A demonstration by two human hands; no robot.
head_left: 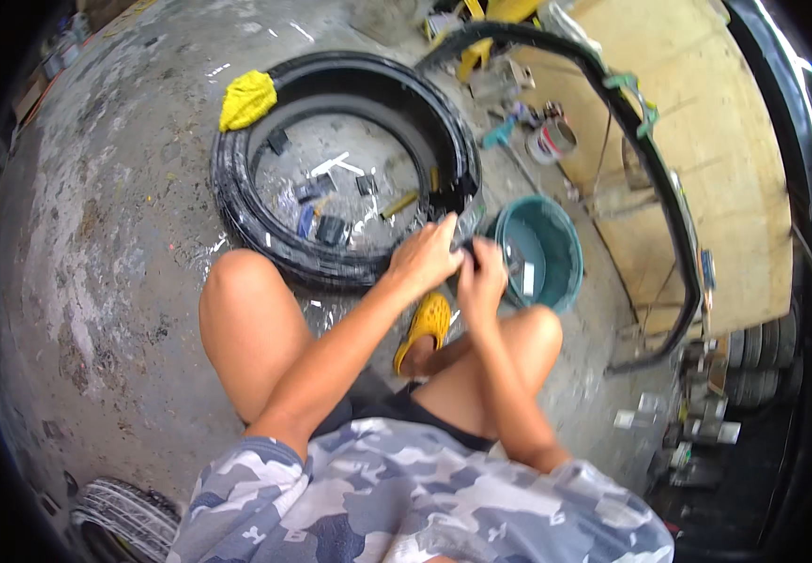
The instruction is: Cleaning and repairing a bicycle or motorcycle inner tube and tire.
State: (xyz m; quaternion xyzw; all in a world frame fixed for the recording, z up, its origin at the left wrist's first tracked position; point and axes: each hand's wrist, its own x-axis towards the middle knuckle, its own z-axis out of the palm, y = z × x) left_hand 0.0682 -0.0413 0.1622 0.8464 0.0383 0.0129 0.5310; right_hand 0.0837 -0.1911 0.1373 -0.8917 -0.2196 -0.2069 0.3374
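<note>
A large black tyre (228,202) lies flat on the concrete floor before my knees. Over its near right edge, my left hand (425,255) is closed, fingers pressed together and slightly blurred. Close beside it, my right hand (484,279) is curled shut, between the tyre and a green bucket (575,263). Something small and dark shows between the two hands, but its kind is hidden by the fingers. A yellow cloth (248,99) is draped on the tyre's far left rim.
Inside the tyre's ring lie white strips (331,163), dark square pieces (334,231) and a yellowish stick (398,205). A white tin (551,141) stands behind the bucket. To the right, a black curved frame (664,174) leans by a plywood board (735,141). Another tyre (124,516) lies lower left.
</note>
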